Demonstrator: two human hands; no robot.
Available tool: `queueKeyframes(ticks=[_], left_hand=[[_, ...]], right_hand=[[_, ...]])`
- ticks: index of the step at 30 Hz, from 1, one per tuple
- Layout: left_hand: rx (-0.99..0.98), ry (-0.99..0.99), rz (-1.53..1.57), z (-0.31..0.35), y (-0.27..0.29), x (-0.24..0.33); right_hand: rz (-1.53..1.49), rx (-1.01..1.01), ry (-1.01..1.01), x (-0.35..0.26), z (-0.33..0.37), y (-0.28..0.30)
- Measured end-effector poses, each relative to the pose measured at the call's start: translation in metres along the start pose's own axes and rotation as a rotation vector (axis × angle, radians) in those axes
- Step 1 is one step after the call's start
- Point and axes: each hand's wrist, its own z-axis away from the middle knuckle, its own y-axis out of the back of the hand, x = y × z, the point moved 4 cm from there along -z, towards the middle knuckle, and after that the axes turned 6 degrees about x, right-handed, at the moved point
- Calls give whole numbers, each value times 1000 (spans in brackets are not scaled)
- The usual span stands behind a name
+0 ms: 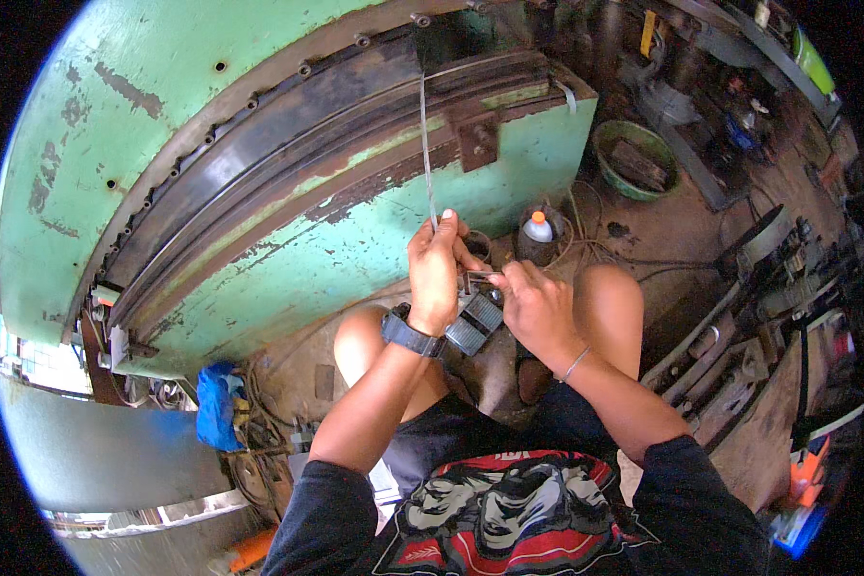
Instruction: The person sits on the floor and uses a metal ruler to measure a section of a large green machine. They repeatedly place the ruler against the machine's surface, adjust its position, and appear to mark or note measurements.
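A thin silvery strip (425,144) runs down from the dark bed of a green press-like machine (355,211) into my left hand (434,274). The fingers of that hand are closed round the strip's lower end. Close by on the right, my right hand (538,312) pinches a short, thin metal piece (483,276) that reaches toward my left fingers. Whether this piece belongs to the strip I cannot tell. Below both hands, between my knees, a ribbed metal foot pedal (473,324) sits on the floor, partly covered by my left wrist.
A bottle with an orange cap (538,227) stands in a container beyond my right hand. Farther right is a green basin (636,158) with scrap in it. Metal bars and parts (730,365) crowd the right side. A blue bag (219,407) hangs at the left, near cables.
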Motion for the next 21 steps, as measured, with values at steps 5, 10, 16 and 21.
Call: queueKeyframes(ticks=[5, 10, 16, 21], left_hand=[[-4, -29, -33, -5, 2, -7], [-139, 80, 30, -11, 15, -8], [-265, 167, 215, -6, 16, 5], [-260, 182, 227, -3, 15, 0]], right_hand=[[50, -12, -66, -4, 4, 0], [-510, -157, -80, 16, -10, 14], [-1322, -341, -835, 66, -1, 36], [-1148, -368, -523, 45, 24, 31]])
